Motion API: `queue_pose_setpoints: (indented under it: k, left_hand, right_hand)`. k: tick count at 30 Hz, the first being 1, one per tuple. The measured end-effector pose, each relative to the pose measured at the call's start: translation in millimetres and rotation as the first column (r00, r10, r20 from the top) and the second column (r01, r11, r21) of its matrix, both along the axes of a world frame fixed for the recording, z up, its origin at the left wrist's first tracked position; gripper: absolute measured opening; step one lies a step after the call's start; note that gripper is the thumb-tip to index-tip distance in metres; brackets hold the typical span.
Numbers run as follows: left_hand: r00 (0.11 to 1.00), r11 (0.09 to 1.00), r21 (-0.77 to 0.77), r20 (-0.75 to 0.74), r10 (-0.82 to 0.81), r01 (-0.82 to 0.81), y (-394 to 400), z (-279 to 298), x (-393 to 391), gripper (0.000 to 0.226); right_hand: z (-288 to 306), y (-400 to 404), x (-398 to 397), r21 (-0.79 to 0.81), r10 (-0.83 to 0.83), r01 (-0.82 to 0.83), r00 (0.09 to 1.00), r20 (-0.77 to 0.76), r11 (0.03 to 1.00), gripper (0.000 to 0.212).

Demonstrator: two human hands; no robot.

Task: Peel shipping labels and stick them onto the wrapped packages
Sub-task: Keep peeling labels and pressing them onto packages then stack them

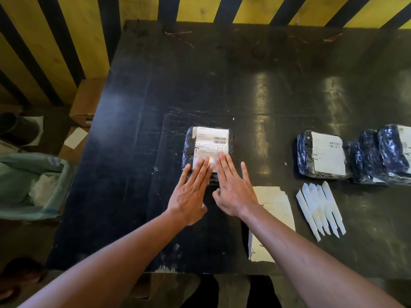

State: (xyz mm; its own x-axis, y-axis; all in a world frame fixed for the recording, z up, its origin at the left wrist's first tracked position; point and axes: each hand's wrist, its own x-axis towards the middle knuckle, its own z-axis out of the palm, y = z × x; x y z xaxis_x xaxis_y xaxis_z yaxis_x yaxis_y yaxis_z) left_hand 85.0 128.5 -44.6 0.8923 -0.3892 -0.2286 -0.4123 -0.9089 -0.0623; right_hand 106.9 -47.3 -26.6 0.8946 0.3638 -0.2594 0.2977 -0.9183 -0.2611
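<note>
Bin (55, 174): lined, holds crumpled white paper, on the floor left of the table (155, 85)
Left hand (191, 192): flat, fingers straight, pressing the label (211, 143) on the centre package (189, 150), gripping nothing
Right hand (233, 187): flat too, fingertips on the label's near edge
Label sheets (275, 210): stacked just right of the right arm, more to peel
Peeled strips (320, 210): fanned beside the sheets
Labelled package (322, 152): done
Far-right packages (382, 152): one shows a label, others unclear

Both bare forearms reached forward over the desk's (138, 90) near edge; the left hand (191, 192) and right hand (233, 190) lay flat, side by side, fingers straight.
</note>
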Motion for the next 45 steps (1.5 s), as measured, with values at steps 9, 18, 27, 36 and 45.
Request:
queue_pose_setpoints:
  k: [9, 18, 27, 36, 45]
  left_hand:
    - [0.995, 0.982, -0.18, -0.092, 0.038, -0.054, 22, 7, -25, 0.104]
    - [0.99, 0.962, -0.239, -0.087, 0.111, -0.129, 0, 32, 16, 0.096]
    - [0.985, 0.95, -0.264, 0.01, 0.174, -0.165, 18, 38, 34, 0.067]
    - [0.993, 0.973, -0.212, -0.093, 0.076, -0.094, -11, 37, 51, 0.082]
    - [0.962, 0.954, -0.122, -0.059, 0.268, -0.273, -6, 46, 80, 0.074]
  right_hand:
    - [2, -2, -5, -0.019, 0.017, -0.017, 1.0, -0.02, 1.0, 0.103]
    - [6, -1, -1, -0.042, 0.012, -0.013, 0.999, -0.041, 0.999, 0.113]
    - [12, -1, 0, -0.045, 0.008, -0.011, 0.997, -0.071, 0.999, 0.108]
    - [11, -1, 1, -0.038, -0.005, 0.002, 0.996, -0.094, 0.999, 0.114]
    - [13, 0, 3, -0.016, -0.007, 0.005, 0.995, -0.105, 1.0, 0.114]
